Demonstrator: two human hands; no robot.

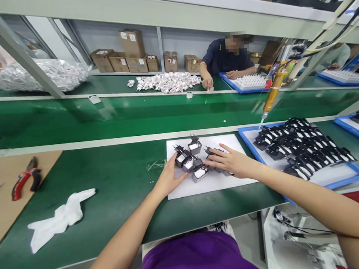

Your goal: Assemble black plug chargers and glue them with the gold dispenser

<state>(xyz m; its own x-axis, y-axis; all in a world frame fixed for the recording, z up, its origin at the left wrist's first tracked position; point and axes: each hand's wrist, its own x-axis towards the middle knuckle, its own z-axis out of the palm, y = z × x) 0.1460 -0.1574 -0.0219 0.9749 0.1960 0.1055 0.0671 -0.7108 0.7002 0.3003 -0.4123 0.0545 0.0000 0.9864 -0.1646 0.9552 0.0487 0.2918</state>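
A loose cluster of black two-pin power adapters (200,172) with white inner parts lies on a white foam sheet (183,191) in front of me. My left hand (169,176) rests at the cluster's left edge, thumb and fingers apart around the nearest adapters. From the right, my right hand (234,161) reaches over the other adapters with its fingers stretched out, partly hiding them. Both hands touch or nearly touch the adapters; neither lifts one. A blue-rimmed tray (249,140) to the right bears many more black adapters (302,147) in rows.
A yellow dispensing syringe (274,92) hangs above the tray. Red-handled pliers (26,178) lie on cardboard (4,214) at left, near a crumpled white cloth (61,217). Across the green belt (130,117), a co-worker (223,58) sits by a pile of white parts (168,82).
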